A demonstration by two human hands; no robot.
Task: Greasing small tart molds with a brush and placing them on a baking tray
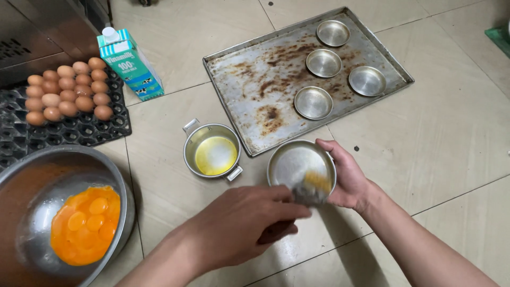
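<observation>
Metal shines at the centre of the frame, where the right hand (348, 178) cups a small round tin (300, 166) by its far rim, fingers curled around the edge, tilting it slightly toward the viewer. Lower centre, the left hand (241, 226) is closed in a pinch around the handle of a small brush (312, 187), whose yellow-tipped bristles press against the inside of the tin; the brush is blurred, so its exact shape is unclear.

To grease the tin well, I judge the brush should sweep the whole floor and up the wall in a thin, even coat, with the tin turned in the holding hand so no patch is missed.

Just left of the tin, a little pot (212, 152) with 2 side handles sits on the tiled floor (451, 133), holding a shallow pool of yellow fat. Above and to the right, a large, stained baking tray (249, 79) lies at an angle, carrying 4 more small round tins (324, 62) near its upper right end.

At lower left, a big steel bowl (32, 212) holds many orange egg yolks (85, 223). In the upper left, brown eggs (66, 90) fill part of a black egg tray (106, 127), and a green and white milk carton (130, 64) stands just beside it.
</observation>
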